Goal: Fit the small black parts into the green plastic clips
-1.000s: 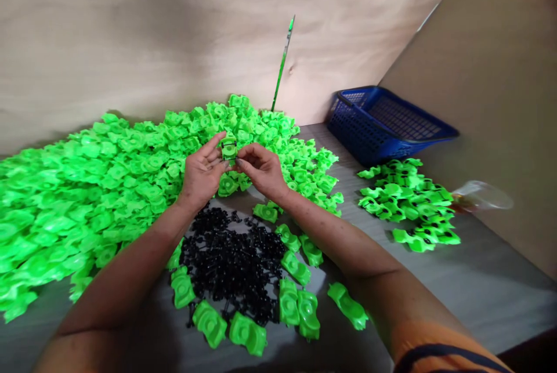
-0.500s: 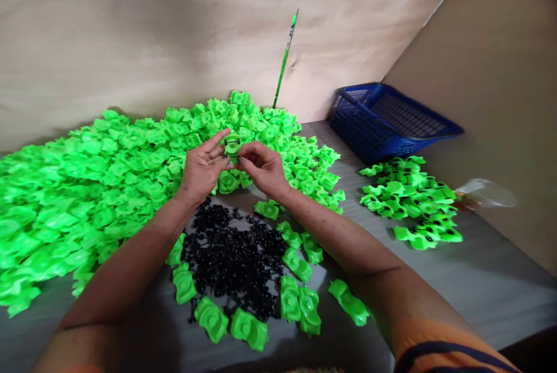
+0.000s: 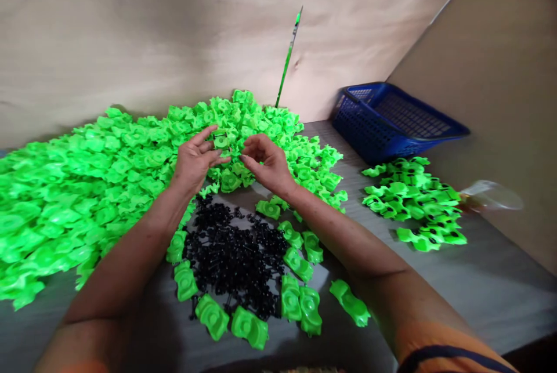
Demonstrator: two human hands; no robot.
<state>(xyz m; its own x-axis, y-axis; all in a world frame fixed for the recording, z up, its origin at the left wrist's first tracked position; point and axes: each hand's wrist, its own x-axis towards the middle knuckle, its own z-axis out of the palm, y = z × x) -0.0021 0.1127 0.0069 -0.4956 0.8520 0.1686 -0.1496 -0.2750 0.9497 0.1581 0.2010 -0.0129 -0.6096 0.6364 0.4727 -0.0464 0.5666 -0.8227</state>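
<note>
My left hand (image 3: 194, 158) holds a green plastic piece (image 3: 221, 140), which looks like a toy car body, between its fingers and thumb. A black wheel axle (image 3: 220, 134) lies across its upper part. A short way to the right, my right hand (image 3: 267, 163) is apart from the piece, thumb and fingers parted, with nothing visible in them. Below both hands, a heap of black wheel axles (image 3: 237, 257) lies on the table. Loose green bodies, such as one at the near side (image 3: 249, 326), lie around that heap.
A large pile of green bodies (image 3: 96, 187) spreads along the back and left. On the right, green bodies with black wheels (image 3: 413, 202) lie before a blue basket (image 3: 378, 135), beside a clear plastic cup-like object (image 3: 494, 196). A thin green stick (image 3: 287, 60) stands against the wall.
My right hand has drawn away from the green body, opening its pinch. My left hand has shifted slightly left with the body still in it.
</note>
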